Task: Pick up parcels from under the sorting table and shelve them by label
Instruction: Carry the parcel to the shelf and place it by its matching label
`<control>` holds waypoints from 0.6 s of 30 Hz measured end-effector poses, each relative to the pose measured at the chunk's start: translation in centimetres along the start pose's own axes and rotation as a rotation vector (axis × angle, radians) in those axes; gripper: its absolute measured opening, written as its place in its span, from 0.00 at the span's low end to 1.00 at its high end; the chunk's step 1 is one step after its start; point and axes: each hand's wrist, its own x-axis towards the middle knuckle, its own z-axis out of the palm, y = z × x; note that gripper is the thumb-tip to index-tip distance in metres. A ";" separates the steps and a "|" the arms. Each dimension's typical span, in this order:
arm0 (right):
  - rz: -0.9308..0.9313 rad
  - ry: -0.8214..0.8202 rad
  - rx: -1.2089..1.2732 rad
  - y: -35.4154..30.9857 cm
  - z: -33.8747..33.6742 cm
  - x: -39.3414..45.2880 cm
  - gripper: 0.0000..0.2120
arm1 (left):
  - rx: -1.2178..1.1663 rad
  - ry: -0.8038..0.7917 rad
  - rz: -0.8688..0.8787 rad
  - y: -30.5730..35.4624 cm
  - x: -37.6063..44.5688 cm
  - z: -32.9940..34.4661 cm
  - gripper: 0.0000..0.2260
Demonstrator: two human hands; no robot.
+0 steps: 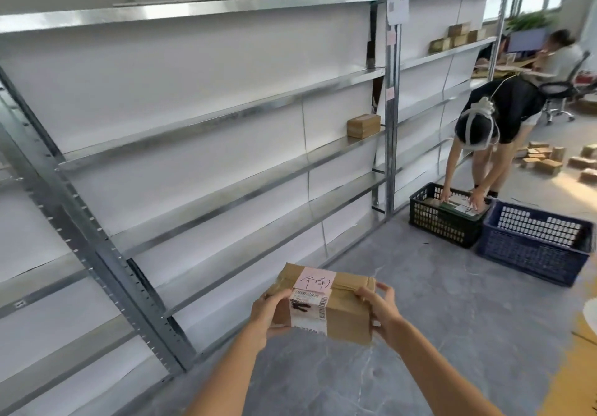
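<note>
I hold a brown cardboard parcel (347,310) in front of me over the grey floor. It carries a pink handwritten label on top and a white barcode label down its front. My left hand (269,314) grips its left end and my right hand (381,310) grips its right end. A long metal shelving unit (206,118) with white backing runs along my left. One small cardboard box (363,125) sits on a middle shelf near the upright post.
A person bends over a black crate (444,222) with parcels inside, beside a blue crate (533,243). Several small boxes (546,157) lie on the floor behind. More boxes (457,39) sit on the far shelves. Another person sits at a desk at the back right.
</note>
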 end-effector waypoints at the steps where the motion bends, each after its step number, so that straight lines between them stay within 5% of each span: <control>1: -0.021 0.093 -0.017 -0.9 0.3 1.6 0.29 | -0.006 -0.018 0.004 0.8 1.6 0.6 0.21; 6: -0.165 0.203 -0.139 -6.3 1.1 7.8 0.20 | 0.130 -0.086 0.042 5.4 9.1 3.4 0.26; 18: -0.377 0.220 -0.286 -17.0 -3.6 18.8 0.30 | 0.189 -0.184 0.156 14.1 23.2 14.3 0.24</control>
